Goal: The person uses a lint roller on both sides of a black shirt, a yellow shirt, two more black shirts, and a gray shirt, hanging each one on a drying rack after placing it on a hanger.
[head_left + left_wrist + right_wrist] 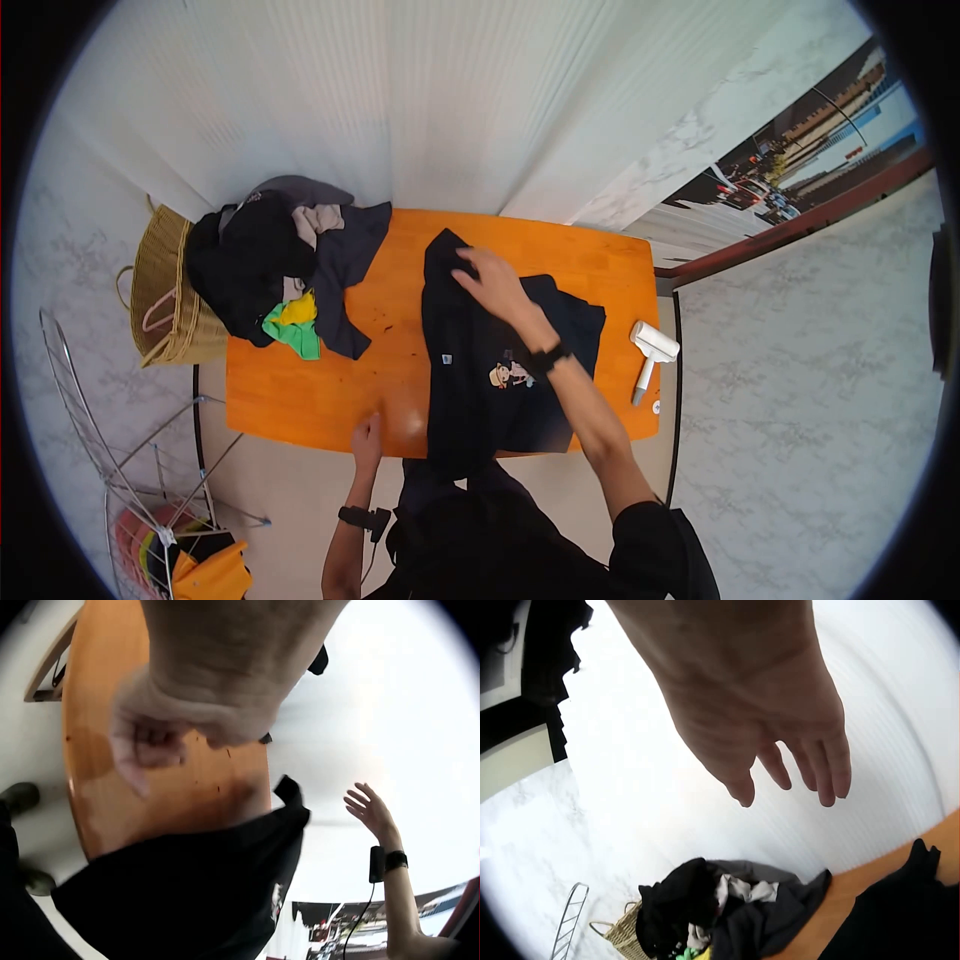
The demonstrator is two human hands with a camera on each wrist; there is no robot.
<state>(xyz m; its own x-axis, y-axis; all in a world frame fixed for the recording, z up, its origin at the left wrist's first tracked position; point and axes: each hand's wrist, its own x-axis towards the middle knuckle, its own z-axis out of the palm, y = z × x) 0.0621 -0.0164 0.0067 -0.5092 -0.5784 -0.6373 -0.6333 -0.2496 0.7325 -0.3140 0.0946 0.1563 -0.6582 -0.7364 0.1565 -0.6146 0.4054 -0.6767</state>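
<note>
A dark T-shirt (pixel 540 420) with a small cartoon print lies on the wooden table (pixel 610 260), its left side folded into a long strip that bears a small pale tag. Above the far end of that strip is my right hand (pixel 492 285); the right wrist view shows its fingers (pixel 819 769) extended and apart, with nothing in them. My left hand (pixel 368 438) hovers by the table's front edge, left of the shirt. Its fingers hang loosely curled in the left wrist view and hold nothing.
A heap of clothes (pixel 250 265) spills from a wicker basket (pixel 160 270) onto the table's left end. On the right lies a white lint roller (pixel 654 345). A metal drying rack (pixel 130 480) stands on the floor at left, and a white curtain (pixel 400 110) hangs behind the table.
</note>
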